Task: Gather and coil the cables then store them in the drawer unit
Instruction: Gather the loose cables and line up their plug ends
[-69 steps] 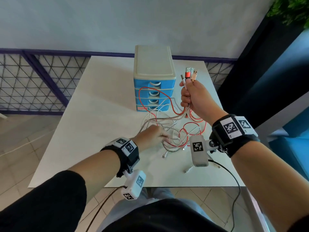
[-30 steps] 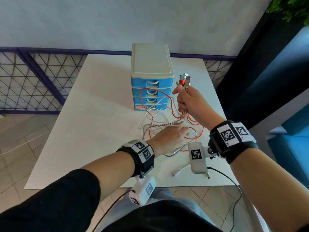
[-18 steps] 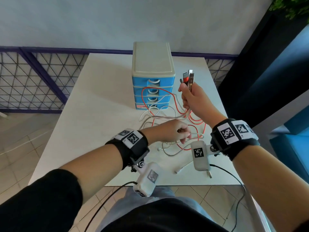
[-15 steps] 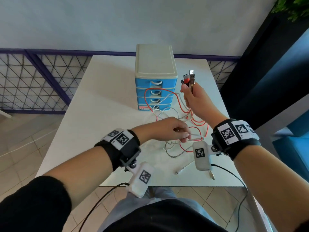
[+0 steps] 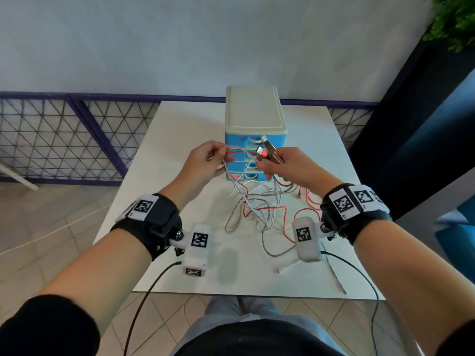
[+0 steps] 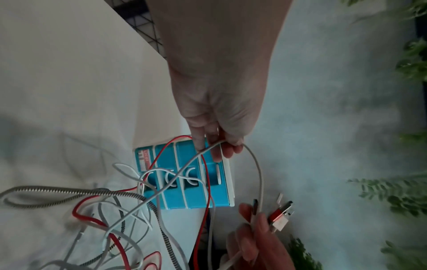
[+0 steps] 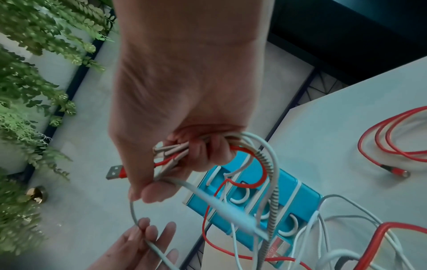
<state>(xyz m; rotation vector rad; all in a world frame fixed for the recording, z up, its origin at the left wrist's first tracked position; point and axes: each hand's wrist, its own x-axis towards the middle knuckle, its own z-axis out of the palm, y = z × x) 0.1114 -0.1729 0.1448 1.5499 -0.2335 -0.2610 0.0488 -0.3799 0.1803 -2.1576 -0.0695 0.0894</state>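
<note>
Up from the tangle comes the left hand, now level with the right hand before the drawer unit. Its fingers pinch a white cable. Right fingers curl round a bundle of USB plugs. All four blue drawers look closed, contents unseen. Remaining cables sprawl on the bench, at 6 o'clock from the unit.
</note>
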